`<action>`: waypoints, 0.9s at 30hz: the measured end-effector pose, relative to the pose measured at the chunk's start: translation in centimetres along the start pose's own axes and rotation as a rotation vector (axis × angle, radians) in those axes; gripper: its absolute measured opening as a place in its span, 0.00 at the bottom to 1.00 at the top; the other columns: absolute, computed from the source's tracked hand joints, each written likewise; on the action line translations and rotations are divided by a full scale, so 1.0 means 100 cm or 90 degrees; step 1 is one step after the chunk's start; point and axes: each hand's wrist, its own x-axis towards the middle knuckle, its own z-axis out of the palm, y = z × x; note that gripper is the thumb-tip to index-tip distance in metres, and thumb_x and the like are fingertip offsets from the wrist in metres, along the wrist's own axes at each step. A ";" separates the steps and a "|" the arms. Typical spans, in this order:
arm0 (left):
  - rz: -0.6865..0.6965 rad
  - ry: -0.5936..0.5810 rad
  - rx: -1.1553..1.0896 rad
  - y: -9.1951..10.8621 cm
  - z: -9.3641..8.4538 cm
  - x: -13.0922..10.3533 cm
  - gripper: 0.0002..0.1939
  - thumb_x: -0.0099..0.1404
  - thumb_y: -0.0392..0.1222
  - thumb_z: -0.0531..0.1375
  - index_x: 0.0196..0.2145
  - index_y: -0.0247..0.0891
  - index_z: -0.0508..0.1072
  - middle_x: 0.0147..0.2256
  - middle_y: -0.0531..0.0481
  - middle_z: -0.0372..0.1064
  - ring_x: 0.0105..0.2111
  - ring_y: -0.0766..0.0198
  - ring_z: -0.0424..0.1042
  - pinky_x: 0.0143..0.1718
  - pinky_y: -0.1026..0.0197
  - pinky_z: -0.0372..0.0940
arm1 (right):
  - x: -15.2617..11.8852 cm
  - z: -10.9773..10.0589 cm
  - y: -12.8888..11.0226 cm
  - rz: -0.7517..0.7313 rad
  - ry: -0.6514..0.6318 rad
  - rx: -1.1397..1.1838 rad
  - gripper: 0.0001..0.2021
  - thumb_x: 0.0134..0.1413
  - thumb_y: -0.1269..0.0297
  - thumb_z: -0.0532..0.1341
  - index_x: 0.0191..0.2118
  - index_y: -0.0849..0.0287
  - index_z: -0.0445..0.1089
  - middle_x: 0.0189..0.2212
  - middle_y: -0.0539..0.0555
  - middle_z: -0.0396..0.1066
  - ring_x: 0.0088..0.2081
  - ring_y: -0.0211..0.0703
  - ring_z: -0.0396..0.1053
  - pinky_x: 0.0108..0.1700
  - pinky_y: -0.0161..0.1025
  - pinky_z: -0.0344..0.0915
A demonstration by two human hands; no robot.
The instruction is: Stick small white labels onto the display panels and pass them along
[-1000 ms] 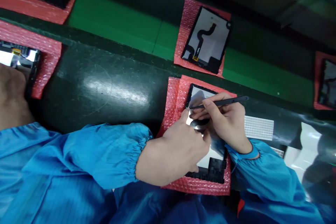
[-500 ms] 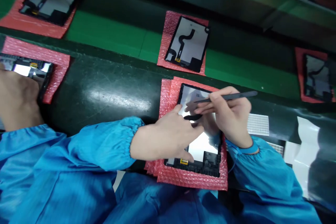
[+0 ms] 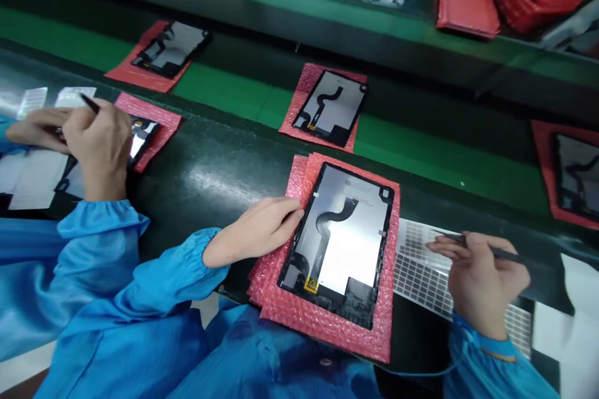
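Note:
A tablet-like panel [image 3: 349, 243] with a black frame, a curved dark ribbon cable and a yellow connector lies on pink bubble-wrap bags [image 3: 322, 331]. At the panel's left edge is my left hand [image 3: 259, 229], fingers together, thumb and fingertips against the frame or bag edge; whether they grip it is unclear. Dark tweezers [image 3: 503, 254] are held in my right hand [image 3: 486, 280], their tips pointing left over a sheet of small grey stickers [image 3: 423, 280] right of the panel.
Similar panels on pink bags lie beyond, at centre [image 3: 333, 106], left [image 3: 173, 47] and right [image 3: 580, 168]. A co-worker's hand [image 3: 100, 143] holds a dark tool at left. White paper [image 3: 583, 299] lies far right. Red bags [image 3: 468, 9] sit on the upper shelf.
My right hand has moved right with the tweezers, from over the panel to the sticker sheet. My left hand has drawn back to the panel's left edge. The view has shifted.

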 end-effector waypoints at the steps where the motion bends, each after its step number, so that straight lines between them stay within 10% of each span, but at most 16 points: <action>1: 0.010 0.041 -0.015 0.002 0.000 0.002 0.15 0.77 0.39 0.48 0.30 0.40 0.58 0.27 0.54 0.58 0.28 0.65 0.59 0.33 0.57 0.51 | 0.000 -0.003 0.005 0.014 0.004 0.003 0.06 0.49 0.65 0.71 0.30 0.58 0.73 0.20 0.53 0.78 0.19 0.45 0.77 0.22 0.34 0.75; 5: -0.006 0.163 -0.174 0.006 -0.002 0.011 0.14 0.75 0.39 0.51 0.29 0.40 0.57 0.27 0.55 0.55 0.28 0.66 0.56 0.31 0.59 0.51 | 0.001 -0.012 0.018 0.048 0.001 0.014 0.12 0.48 0.59 0.73 0.30 0.58 0.72 0.20 0.52 0.78 0.20 0.43 0.78 0.24 0.32 0.77; 11: -0.061 0.132 -0.557 0.008 0.007 0.044 0.23 0.61 0.41 0.69 0.41 0.43 0.56 0.31 0.58 0.63 0.25 0.71 0.62 0.28 0.65 0.57 | 0.001 -0.025 0.028 0.083 -0.056 0.015 0.17 0.50 0.53 0.75 0.34 0.59 0.72 0.24 0.53 0.80 0.22 0.43 0.79 0.24 0.32 0.76; 21: -0.141 0.238 -0.406 0.022 0.022 0.279 0.15 0.74 0.43 0.62 0.55 0.35 0.70 0.44 0.47 0.72 0.37 0.64 0.74 0.38 0.59 0.73 | 0.003 -0.028 0.026 0.094 -0.057 0.011 0.23 0.46 0.49 0.77 0.34 0.62 0.71 0.23 0.54 0.79 0.21 0.42 0.78 0.23 0.31 0.75; 27: -0.150 0.276 -0.218 0.025 0.009 0.335 0.20 0.74 0.48 0.63 0.58 0.35 0.72 0.56 0.40 0.70 0.51 0.55 0.75 0.52 0.47 0.74 | 0.007 -0.024 0.027 0.110 -0.076 -0.012 0.25 0.44 0.46 0.77 0.34 0.62 0.70 0.22 0.57 0.79 0.20 0.44 0.77 0.23 0.33 0.75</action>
